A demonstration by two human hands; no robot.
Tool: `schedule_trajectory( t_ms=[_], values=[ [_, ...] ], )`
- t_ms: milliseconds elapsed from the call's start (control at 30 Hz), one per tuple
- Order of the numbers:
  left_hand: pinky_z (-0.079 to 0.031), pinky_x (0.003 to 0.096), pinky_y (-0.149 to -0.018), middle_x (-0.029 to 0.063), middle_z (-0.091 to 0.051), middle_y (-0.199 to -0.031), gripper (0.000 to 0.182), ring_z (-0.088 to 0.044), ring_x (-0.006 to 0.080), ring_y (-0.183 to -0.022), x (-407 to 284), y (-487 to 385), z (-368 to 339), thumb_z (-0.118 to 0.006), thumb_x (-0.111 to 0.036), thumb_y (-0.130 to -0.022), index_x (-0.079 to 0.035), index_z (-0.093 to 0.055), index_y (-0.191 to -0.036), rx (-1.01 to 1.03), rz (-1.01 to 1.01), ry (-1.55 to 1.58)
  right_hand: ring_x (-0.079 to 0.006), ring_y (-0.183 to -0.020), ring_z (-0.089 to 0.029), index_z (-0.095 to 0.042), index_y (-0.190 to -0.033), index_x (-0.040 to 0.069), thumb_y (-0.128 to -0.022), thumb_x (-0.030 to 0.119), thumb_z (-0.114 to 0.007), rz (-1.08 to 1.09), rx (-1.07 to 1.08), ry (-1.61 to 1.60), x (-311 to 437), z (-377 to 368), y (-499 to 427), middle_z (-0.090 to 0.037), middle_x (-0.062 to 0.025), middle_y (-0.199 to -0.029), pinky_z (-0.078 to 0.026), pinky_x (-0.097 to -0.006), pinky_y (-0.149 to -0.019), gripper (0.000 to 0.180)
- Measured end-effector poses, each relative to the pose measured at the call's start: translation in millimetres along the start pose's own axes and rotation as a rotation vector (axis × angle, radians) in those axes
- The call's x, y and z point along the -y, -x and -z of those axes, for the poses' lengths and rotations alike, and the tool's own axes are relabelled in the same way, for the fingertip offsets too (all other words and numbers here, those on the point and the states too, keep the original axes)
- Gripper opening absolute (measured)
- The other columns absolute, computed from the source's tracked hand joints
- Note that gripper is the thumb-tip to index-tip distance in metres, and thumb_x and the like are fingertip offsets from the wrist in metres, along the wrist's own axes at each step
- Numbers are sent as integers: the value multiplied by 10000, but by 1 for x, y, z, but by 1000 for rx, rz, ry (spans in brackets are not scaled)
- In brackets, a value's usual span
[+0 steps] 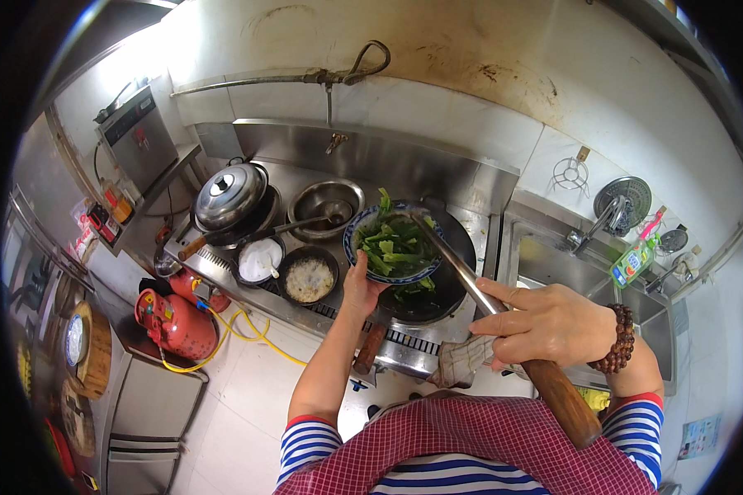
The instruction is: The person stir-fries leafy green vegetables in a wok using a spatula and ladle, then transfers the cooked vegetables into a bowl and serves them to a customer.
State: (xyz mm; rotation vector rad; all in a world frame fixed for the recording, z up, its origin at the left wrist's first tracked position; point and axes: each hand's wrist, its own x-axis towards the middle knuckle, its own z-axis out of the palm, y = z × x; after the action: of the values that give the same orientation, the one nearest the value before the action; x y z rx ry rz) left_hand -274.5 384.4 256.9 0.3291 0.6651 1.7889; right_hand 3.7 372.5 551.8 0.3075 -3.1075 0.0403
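Observation:
My left hand (364,288) grips the near left rim of a blue-and-white bowl (350,244), which it holds over a dark wok (461,235). Leafy greens (390,247) fill the bowl, and a few more greens (413,289) lie in the wok. My right hand (542,325) is closed around a long metal utensil (464,275) with a wooden handle (560,399); its far end reaches the bowl's upper right side, and the greens partly hide the tip. The wok's wooden handle (369,349) points towards me, and a folded cloth (461,362) hangs at the stove's front edge.
Left on the stove are a lidded pot (229,198), a steel basin (297,210) with a ladle, a bowl of white granules (260,260) and a bowl of pale chopped food (309,279). Red gas cylinders (186,325) stand lower left. A sink (545,247) lies right.

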Motion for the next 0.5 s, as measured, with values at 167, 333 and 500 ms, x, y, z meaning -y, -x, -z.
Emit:
schedule_trajectory(
  t_ms=[167, 333, 500],
  values=[
    [-512, 476, -933, 131, -532, -1304, 601, -561, 291, -1166, -8, 4, -3, -533, -486, -942, -42, -427, -1333, 36, -4, -13, -412, -1258, -462, -587, -942, 139, -747, 79, -669, 91, 57, 101, -9, -3, -7, -600, -21, -1041, -599, -341, -633, 220],
    [-492, 483, -960, 130, -508, -1336, 597, -531, 298, -1204, -5, 6, -4, -492, -481, -962, -42, -402, -1356, 27, -34, 49, -407, -1224, -500, -595, -936, 132, -741, 88, -683, 87, 15, 35, -6, -10, -3, -610, -20, -1050, -598, -348, -654, 219],
    [-509, 450, -960, 128, -487, -1367, 618, -508, 296, -1234, -4, 6, 4, -466, -504, -959, -75, -374, -1394, 22, -48, 98, -346, -1133, -595, -635, -870, 103, -748, 158, -731, 51, -237, -151, -3, -11, 10, -665, -31, -1085, -592, -367, -748, 164]
  ],
)
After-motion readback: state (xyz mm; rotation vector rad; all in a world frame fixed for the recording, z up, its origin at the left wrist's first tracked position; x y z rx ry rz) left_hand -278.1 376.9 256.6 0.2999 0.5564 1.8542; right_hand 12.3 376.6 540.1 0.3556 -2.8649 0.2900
